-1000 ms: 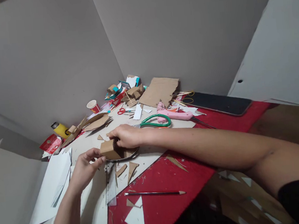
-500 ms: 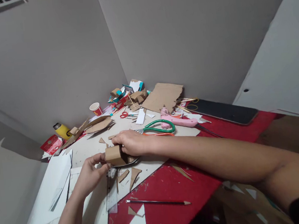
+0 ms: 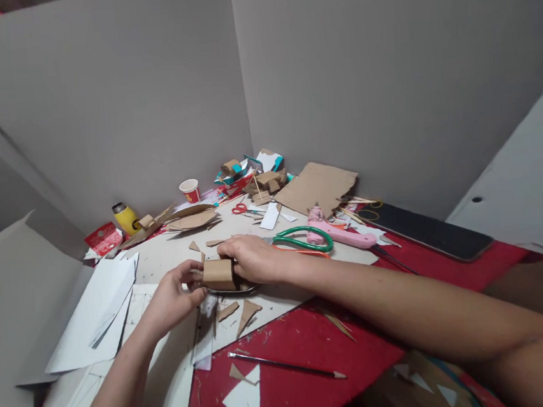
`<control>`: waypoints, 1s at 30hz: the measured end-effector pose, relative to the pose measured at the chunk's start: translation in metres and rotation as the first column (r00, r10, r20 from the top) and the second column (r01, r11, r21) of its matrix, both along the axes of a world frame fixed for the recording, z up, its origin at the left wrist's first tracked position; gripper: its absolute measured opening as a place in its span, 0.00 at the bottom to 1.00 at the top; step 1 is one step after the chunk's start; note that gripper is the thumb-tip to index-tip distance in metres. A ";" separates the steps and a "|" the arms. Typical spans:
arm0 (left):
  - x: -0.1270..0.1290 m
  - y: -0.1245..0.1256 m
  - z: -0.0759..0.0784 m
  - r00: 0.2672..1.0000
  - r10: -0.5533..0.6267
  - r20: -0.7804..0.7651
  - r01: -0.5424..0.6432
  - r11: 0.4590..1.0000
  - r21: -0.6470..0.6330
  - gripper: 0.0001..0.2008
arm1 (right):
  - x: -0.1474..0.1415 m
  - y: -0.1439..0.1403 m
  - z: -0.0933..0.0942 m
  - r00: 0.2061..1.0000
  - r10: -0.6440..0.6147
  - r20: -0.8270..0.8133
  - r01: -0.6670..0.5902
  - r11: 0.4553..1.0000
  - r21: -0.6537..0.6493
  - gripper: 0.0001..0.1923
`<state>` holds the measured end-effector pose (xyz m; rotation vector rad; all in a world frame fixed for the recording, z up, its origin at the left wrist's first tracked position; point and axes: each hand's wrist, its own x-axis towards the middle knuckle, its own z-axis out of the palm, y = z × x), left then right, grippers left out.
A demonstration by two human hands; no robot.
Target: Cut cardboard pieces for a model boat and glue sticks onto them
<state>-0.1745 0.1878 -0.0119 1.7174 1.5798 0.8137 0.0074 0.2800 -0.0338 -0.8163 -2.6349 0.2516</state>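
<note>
A small folded cardboard box [image 3: 217, 275] sits between my hands, with a curved dark rim [image 3: 232, 291] showing beneath it. My left hand [image 3: 179, 295] grips the box's left end, thumb low and fingers behind. On the other side, my right hand [image 3: 254, 259] has its fingers curled at the right end; some fingertips are hidden there. Cardboard scraps [image 3: 248, 316] lie in front of the box. Just beyond my right wrist are the green-handled scissors [image 3: 303, 231].
A pink glue gun [image 3: 341, 230] and a black phone-like slab [image 3: 428, 230] lie to the right. A pencil [image 3: 287, 364] rests on the red cloth [image 3: 290, 393]. White sheets [image 3: 95, 316] are at left; a paper cup [image 3: 190, 191] and yellow bottle [image 3: 126, 219] stand behind.
The camera view has shifted, so most of the far tabletop sits further right in the picture. Both hands stay at the cardboard box, which now looks more level.
</note>
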 end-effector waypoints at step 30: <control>-0.002 0.003 -0.033 0.987 -0.030 0.159 0.060 0.981 -0.184 0.13 | 0.004 0.007 0.000 0.999 0.022 -0.045 -0.026 0.996 -0.083 0.17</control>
